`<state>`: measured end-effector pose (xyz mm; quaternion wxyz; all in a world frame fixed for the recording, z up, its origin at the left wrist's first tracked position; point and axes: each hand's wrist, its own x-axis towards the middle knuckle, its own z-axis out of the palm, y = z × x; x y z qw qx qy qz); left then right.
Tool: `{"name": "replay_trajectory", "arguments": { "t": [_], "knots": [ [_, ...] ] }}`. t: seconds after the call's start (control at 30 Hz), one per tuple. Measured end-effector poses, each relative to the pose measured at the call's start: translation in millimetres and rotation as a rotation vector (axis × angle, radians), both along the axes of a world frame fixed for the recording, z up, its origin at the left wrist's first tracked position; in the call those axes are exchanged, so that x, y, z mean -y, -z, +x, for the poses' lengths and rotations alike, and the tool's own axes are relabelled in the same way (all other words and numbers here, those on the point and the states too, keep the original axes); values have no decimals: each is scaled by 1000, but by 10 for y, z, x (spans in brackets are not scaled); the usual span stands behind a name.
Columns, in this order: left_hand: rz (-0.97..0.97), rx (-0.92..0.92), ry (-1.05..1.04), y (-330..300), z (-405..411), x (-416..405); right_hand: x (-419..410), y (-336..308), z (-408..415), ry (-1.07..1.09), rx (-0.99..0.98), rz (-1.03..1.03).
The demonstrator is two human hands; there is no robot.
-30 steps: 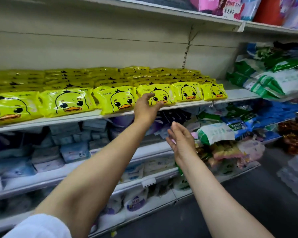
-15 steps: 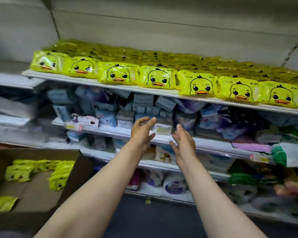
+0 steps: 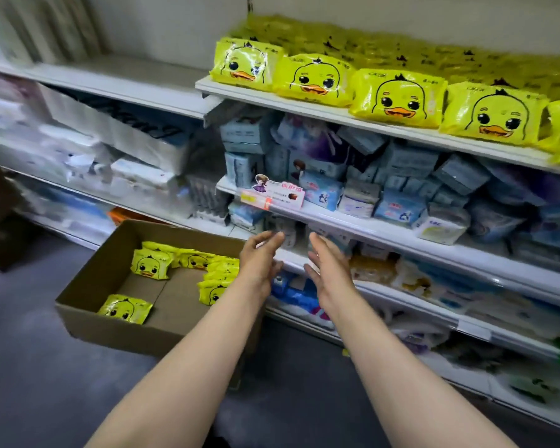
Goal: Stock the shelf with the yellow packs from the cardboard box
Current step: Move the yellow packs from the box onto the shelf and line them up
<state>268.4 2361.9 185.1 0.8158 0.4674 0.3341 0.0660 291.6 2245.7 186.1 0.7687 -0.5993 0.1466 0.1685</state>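
Observation:
A row of yellow packs (image 3: pixel 398 97) with duck faces lines the front of the upper shelf (image 3: pixel 304 106), with more stacked behind. An open cardboard box (image 3: pixel 88 313) sits on the floor at lower left and holds several more yellow packs (image 3: pixel 149 265), some loose, some bunched at its right side. My left hand (image 3: pixel 261 258) hovers over the box's right end, fingers apart and holding nothing. My right hand (image 3: pixel 328 268) is beside it, open and held out in front of the lower shelves.
Blue and white packets (image 3: pixel 398 189) crowd the middle shelf, with a price tag strip (image 3: pixel 272 197) at its edge. Lower shelves hold mixed goods. White bundles (image 3: pixel 117 140) fill the shelving to the left. Dark floor (image 3: pixel 29 367) lies in front of the box.
My view has swung left and down, bringing the cardboard box into fuller view. Both hands have dropped from the upper shelf to the level of the lower shelves, near the box.

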Motion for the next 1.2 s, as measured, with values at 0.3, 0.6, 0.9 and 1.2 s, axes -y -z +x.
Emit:
{"name": "replay_trajectory", "arguments": {
  "t": [0.3,0.6,0.9,1.2],
  "knots": [
    [-31,-263,-24,849,-141,-2192,-1994,846,9,-57,-214,-107],
    [-22,-513,-11,1755,-365,-3260,-2539,1652,8,-29,-387,-283],
    [148,-722,-96,2425,-451,-4006,-2850,2466,239,20,-483,-464],
    [346,-1034,31,3260,-442,-4607,-2998,3141,478,6,-397,-637]
  ]
}}
